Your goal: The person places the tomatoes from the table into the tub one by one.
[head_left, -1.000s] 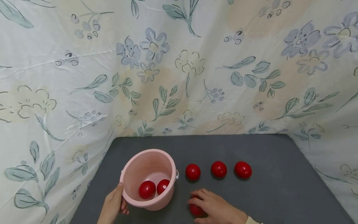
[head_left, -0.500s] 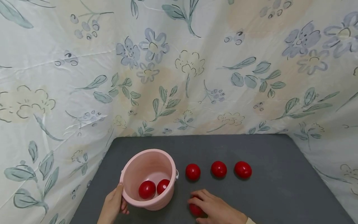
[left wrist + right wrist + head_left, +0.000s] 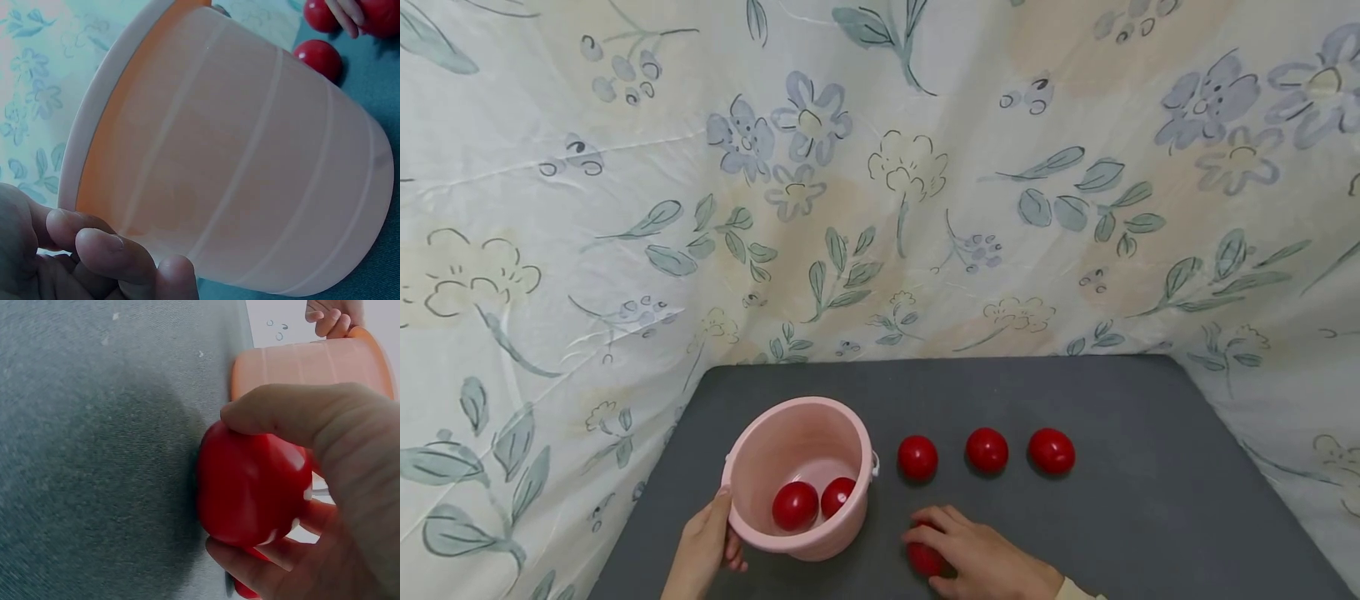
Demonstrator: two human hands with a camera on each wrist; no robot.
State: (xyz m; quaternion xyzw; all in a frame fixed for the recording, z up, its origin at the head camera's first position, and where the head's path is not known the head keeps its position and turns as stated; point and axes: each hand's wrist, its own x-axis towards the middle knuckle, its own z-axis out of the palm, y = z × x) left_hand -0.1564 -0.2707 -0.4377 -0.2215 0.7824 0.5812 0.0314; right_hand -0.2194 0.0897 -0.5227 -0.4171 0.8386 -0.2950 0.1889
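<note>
A pink bucket (image 3: 838, 533) leans toward me at the left of the dark table, with two red tomatoes (image 3: 795, 506) inside it. My left hand (image 3: 702, 537) grips the bucket's rim at its near left side; in the left wrist view its curled fingers (image 3: 103, 247) show at the rim. To the right of the bucket my right hand (image 3: 981, 554) holds another red tomato (image 3: 250, 484), thumb on one side and fingers on the other. This tomato is at the table surface, partly hidden by the fingers in the head view.
Three more red tomatoes stand in a row behind my right hand: a left one (image 3: 917, 458), a middle one (image 3: 987, 451) and a right one (image 3: 1052, 452). A floral cloth (image 3: 910, 275) hangs behind and beside the dark grey table (image 3: 1150, 500).
The head view has shifted very slightly. Both hands, the bucket and the tomatoes keep practically the same places.
</note>
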